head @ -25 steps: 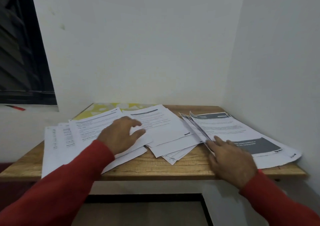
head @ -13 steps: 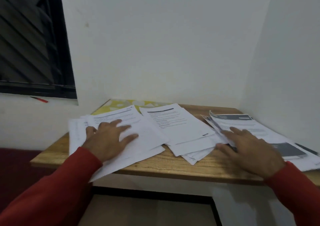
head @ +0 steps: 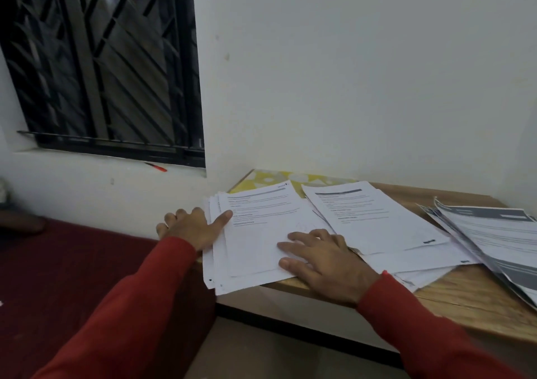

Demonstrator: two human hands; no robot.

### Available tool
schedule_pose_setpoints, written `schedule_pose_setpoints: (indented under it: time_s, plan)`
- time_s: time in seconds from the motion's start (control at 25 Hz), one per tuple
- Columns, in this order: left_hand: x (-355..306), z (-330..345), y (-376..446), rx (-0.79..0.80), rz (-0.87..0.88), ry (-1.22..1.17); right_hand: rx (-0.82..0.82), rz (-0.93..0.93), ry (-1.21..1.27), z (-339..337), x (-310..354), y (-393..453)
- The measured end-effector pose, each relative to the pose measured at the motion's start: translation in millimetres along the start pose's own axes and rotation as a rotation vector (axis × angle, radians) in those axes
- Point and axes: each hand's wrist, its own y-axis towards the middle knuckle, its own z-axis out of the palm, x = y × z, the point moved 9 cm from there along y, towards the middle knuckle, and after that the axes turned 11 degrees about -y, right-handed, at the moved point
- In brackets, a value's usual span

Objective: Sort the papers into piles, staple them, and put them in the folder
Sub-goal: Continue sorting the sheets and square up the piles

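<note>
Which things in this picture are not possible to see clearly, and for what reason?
- Printed text on the left pile of white papers: head view, too small and blurred to read.
- Yellow patterned folder: mostly covered by the papers.
- Grey-banded papers on the right: cut off by the right edge.
- Left hand: its fingers lie off the pile's left edge; what they touch is unclear.
- Stapler: none in view.
- Wooden table: its right end is cut off.

I see paper piles (head: 374, 221) covering most of the counter (head: 465, 288), with bare wood only at its near right edge. Walls (head: 348, 88) close in behind and right; the left side stands open over the red bed (head: 72, 262).
</note>
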Motion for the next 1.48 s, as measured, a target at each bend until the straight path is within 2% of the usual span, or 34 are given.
schedule_pose_setpoints:
  time_s: [0.16,0.28,0.36,0.4,0.52,0.6,0.68,0.8,1.04,1.12,1.24,1.32,1.48]
  plan:
    - [-26.0,9.4,-2.2,-0.035,0.056,-0.067,0.045,-0.086,0.021,-3.5,9.3,-7.1]
    - [-44.5,13.6,-2.6,-0.02,0.186,-0.401,0.055,-0.11,0.112,-0.7,7.0,-7.0]
    - [-45.1,8.6,-5.5,-0.018,0.219,-0.604,-0.044,-0.112,0.259,-10.7,3.6,-6.1]
    - [-44.0,1.6,-10.3,-0.04,0.238,-0.667,-0.15,-0.076,0.365,-21.6,-2.5,-6.8]
    - [-42.6,-35.0,-31.6,-0.138,0.383,-0.864,-0.504,0.228,0.74,-54.2,-47.0,-21.0]
    - [-52.4,-66.9,-51.0,-0.188,0.519,-1.03,-0.501,0.312,0.917,-66.1,-64.6,-24.2]
    - [-80.8,-88.5,-70.3,-0.171,0.65,-1.183,-0.445,0.285,1.059,-85.6,-75.0,-23.2]
    - [-147.8,-93.0,-89.3,-0.054,0.802,-1.312,-0.57,0.172,1.192,-134.8,-96.0,-25.5]
    - [-250.8,-93.4,-109.7,0.026,0.933,-1.454,-0.819,0.077,1.096,-201.6,-148.5,-65.5]
    - [-270.4,-78.4,-106.7,0.098,0.922,-1.471,-0.824,0.116,1.065,-202.0,-173.6,-78.6]
    - [-270.0,-3.3,-93.4,0.348,0.733,-1.439,-0.604,0.223,1.066,-146.9,-199.6,-86.0]
    - [-257.4,40.9,-91.1,0.415,0.656,-1.358,-0.506,0.29,1.099,-106.1,-211.4,-90.9]
    - [-266.8,34.0,-68.9,0.376,0.573,-1.482,-0.671,0.371,1.134,-121.6,-237.0,-86.0]
